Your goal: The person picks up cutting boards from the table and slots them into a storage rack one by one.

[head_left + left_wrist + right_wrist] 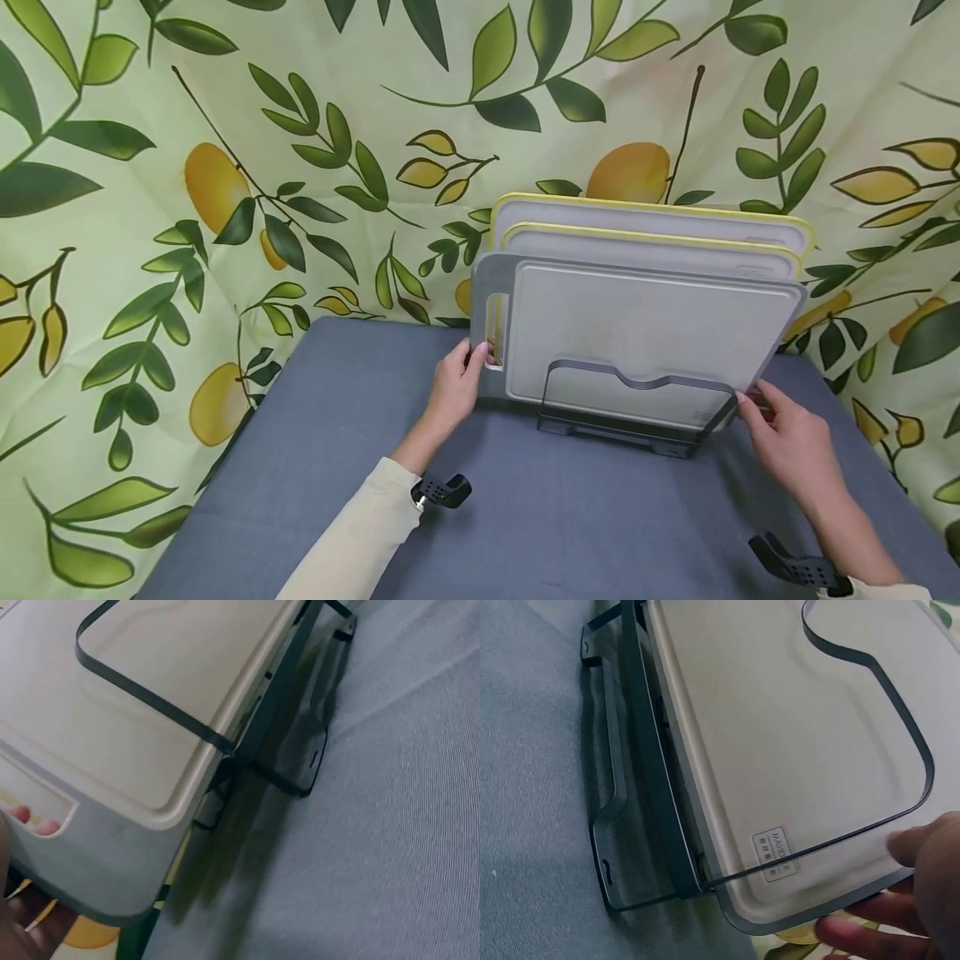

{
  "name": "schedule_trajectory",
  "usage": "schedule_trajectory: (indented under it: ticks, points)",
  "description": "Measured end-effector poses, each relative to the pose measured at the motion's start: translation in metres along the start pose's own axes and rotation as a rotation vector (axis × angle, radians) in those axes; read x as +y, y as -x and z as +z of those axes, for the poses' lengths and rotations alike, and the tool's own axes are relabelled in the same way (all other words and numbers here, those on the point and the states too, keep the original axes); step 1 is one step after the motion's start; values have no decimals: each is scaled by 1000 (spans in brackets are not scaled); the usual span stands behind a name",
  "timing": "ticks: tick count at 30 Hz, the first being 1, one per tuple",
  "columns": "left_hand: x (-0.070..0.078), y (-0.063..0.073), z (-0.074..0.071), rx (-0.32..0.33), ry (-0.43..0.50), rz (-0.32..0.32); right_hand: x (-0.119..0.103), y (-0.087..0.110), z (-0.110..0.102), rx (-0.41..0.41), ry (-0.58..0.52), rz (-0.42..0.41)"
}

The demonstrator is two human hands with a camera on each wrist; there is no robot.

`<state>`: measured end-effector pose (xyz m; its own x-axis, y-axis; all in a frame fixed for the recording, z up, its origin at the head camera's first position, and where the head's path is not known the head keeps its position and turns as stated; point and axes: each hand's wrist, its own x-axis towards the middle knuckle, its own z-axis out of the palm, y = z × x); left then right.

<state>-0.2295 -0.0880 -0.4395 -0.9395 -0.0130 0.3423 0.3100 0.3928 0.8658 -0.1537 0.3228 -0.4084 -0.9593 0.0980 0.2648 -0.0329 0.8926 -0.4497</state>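
Note:
A grey-rimmed cutting board [645,333] stands upright in a dark metal rack [615,425], behind the rack's front wire. My left hand [455,383] grips the board's handle end, with fingertips showing through the handle slot in the left wrist view. At the lower right corner my right hand [795,442] pinches the board's edge, thumb in front and fingers behind. In the right wrist view a small printed label [775,853] lies near that corner. Behind stand two yellow-rimmed cutting boards, a smaller one [645,247] and a larger one [645,215].
The rack stands on a table with a blue-grey cloth [315,467], towards its back edge. A leaf-and-fruit patterned curtain [300,225] hangs close behind the boards and along both sides.

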Motion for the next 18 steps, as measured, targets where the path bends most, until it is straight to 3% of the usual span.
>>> schedule_trajectory:
  ticks: [7, 18]
  points:
    - [2, 4, -17, -69, -143, 12, -2, 4, -6, -94, 78, -2]
    - [6, 15, -49, -144, -240, -17, 0, 8, -16, -145, 101, -37]
